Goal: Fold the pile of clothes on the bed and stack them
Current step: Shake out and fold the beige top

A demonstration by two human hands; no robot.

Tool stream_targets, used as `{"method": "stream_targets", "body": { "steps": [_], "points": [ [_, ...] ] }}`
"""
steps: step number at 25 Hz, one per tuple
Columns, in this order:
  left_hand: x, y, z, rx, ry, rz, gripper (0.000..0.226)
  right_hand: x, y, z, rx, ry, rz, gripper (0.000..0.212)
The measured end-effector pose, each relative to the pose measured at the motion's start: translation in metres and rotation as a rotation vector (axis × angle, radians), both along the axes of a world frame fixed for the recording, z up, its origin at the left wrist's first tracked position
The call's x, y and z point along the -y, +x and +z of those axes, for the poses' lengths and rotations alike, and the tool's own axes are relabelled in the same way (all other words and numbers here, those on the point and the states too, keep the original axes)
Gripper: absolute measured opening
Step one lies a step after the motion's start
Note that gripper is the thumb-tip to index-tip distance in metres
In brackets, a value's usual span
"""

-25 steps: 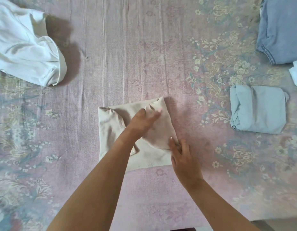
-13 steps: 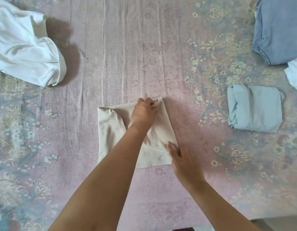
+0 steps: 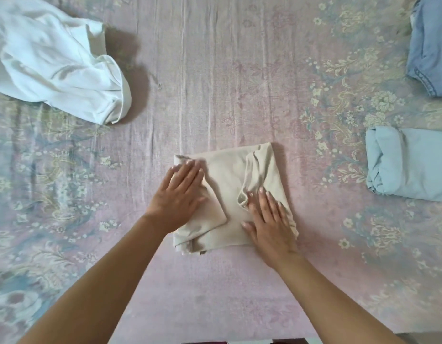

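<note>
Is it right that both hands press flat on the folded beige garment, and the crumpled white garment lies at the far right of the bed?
Not quite. The left hand and right hand do press flat on the folded beige garment, but the head view shows the crumpled white garment at the far left of the bed, not the right.

The left hand (image 3: 176,197), seen 1.0 s ago reaching across to the far right part of the beige garment (image 3: 230,192) and 0.5 s ago curled on its far edge, has been shifted to the left side and is now laid flat, fingers straight, over the left flap. The right hand (image 3: 269,219), earlier placed at the near right corner with fingers bent on the edge, has been moved inward and is pressed flat on the right half. The right flap is now folded over.
</note>
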State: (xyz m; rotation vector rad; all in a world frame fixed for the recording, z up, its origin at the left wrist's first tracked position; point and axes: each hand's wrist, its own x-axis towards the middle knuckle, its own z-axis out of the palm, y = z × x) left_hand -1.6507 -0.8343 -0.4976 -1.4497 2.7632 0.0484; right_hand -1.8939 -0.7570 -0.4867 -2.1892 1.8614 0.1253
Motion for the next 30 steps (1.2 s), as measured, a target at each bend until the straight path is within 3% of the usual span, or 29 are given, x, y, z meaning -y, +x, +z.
{"method": "stream_targets", "body": {
  "steps": [3, 5, 8, 11, 14, 17, 19, 21, 24, 27, 30],
  "points": [
    [0.014, 0.003, 0.002, 0.05, 0.078, -0.042, 0.064, 0.0, 0.024, 0.004, -0.033, -0.029, -0.097, 0.063],
    [0.034, 0.005, 0.016, 0.044, 0.093, -0.099, 0.058, -0.01, 0.067, 0.016, 0.049, -0.079, -0.054, 0.062],
    [0.055, 0.045, 0.02, 0.053, -0.154, -0.41, 0.055, -0.029, 0.133, 0.021, 0.127, 0.013, 0.028, 0.072],
    [0.056, 0.063, 0.012, 0.297, -0.259, -0.738, 0.06, -0.027, 0.162, 0.026, 0.12, 0.248, -0.137, 0.089],
    [0.064, 0.033, 0.016, 0.253, -0.252, -0.722, 0.031, -0.017, 0.156, 0.02, 0.208, 0.115, -0.163, 0.06],
    [0.082, 0.019, 0.031, 0.103, -0.174, -0.681, 0.023, -0.004, 0.132, 0.04, 0.555, 0.071, -0.389, 0.024],
    [0.098, 0.002, 0.041, 0.037, -0.215, -0.67, 0.022, -0.001, 0.104, 0.063, 0.757, 0.211, -0.664, 0.027],
    [0.111, -0.036, 0.053, 0.018, -0.267, -0.667, 0.021, -0.005, 0.069, 0.074, 0.891, 0.194, -0.896, 0.024],
    [0.123, -0.109, 0.059, -0.017, -0.32, -0.721, 0.017, 0.001, 0.008, 0.064, 0.673, 0.142, -1.112, 0.02],
    [0.122, -0.143, 0.041, -0.088, -0.158, -0.502, 0.019, 0.006, -0.027, 0.044, 0.484, 0.293, -1.235, 0.031],
    [0.117, -0.117, 0.03, -0.194, 0.133, -0.216, 0.041, 0.0, -0.025, 0.036, 0.375, 0.24, -0.991, 0.036]
  ]
}}
